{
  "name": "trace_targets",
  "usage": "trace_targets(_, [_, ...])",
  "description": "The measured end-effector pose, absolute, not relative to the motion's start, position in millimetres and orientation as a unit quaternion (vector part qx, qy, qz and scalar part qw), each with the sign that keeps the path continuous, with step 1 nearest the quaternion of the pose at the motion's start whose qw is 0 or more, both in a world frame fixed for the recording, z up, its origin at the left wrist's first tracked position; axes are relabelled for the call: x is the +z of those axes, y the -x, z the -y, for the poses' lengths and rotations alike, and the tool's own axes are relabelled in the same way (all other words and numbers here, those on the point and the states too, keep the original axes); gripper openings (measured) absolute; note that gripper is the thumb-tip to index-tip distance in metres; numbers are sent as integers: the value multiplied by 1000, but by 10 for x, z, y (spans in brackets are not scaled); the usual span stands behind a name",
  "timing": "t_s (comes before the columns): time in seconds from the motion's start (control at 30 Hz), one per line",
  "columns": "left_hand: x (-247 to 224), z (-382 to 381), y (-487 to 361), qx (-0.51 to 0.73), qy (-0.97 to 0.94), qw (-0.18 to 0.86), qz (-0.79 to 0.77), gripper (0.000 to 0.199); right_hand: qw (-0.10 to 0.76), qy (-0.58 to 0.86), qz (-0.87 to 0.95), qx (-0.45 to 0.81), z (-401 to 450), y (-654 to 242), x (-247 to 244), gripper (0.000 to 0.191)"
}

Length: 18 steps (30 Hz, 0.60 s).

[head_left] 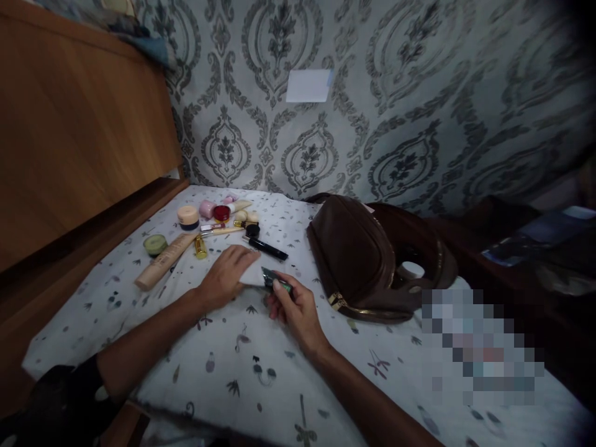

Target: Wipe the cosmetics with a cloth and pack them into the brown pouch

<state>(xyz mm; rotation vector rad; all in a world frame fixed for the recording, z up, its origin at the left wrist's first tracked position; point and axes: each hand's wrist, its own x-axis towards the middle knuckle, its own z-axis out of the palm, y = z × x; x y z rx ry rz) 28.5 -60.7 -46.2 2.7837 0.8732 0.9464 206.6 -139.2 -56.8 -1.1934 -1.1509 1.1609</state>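
Over the near side of the patterned cloth, my left hand is closed on a white piece. Whether this is a wipe or part of a tube I cannot tell. It meets a dark green tube-like item, which my right hand pinches between thumb and fingers. Just beyond both hands lies a black stick-shaped cosmetic. Left of them are a long beige tube, a small gold-capped bottle and a brush.
Behind lie a beige jar, green-topped jar, red-lidded jar and pink jar. An open brown bag stands right, a white lid inside it. A wooden cabinet borders the left; patterned wallpaper rises behind.
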Motion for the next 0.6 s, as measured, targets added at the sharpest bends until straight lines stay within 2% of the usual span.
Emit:
trace_targets(0.1, [-515,688,-385,255,-944,-31,-209,68,531,509,476,482,1377,-2075,-577,57])
trace_targets(0.17, [-535,725,-436,252,-948,-24,-193,81,535,510,469,483,1371,-2082,-593,54])
trace_targets(0.2, [-537,732,-450,256,-948,-8,-192,80,536,509,465,487,1367,-2085,-599,53])
trace_targets(0.33, [-485,693,-434,256,-945,54,-197,53,532,505,466,495,1348,-2090,-605,51])
trace_targets(0.6, [-402,592,-235,140,-966,14,-217,56,535,506,437,517,1325,-2093,-585,53])
